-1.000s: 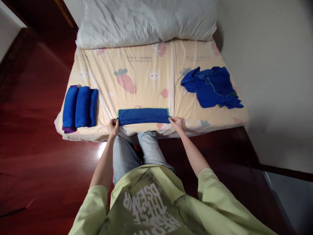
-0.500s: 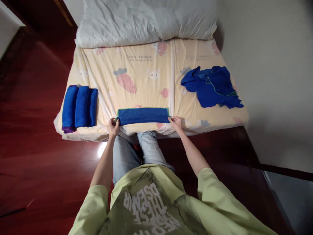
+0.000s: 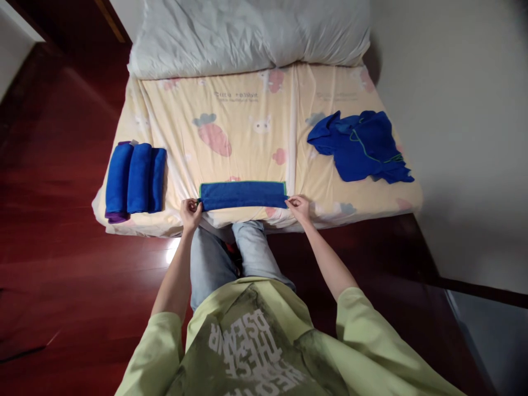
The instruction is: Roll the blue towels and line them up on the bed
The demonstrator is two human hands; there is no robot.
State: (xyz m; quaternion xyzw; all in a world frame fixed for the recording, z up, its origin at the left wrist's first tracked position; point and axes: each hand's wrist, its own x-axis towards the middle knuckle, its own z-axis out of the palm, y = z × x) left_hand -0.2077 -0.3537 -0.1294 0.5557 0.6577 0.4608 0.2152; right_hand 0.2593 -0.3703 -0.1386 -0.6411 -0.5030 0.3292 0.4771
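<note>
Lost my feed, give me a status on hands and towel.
Left hand, right hand each pinch an end of the folded blue towel, flat at the bed edge. Nothing on it.

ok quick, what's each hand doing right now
Left hand: closed, pinching the left end of the folded blue towel.
Right hand: closed, pinching the towel's right end.

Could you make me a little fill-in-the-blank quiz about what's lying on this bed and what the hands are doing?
1. Both hands, left hand and right hand, pinch the ends of a folded ____ towel.
2. Near the bed's left edge lie ____ rolled towels side by side.
3. The crumpled cloth lies on the ____ side of the bed.
4. At the head of the bed sits a white ____.

Missing words: blue; three; right; pillow
</note>
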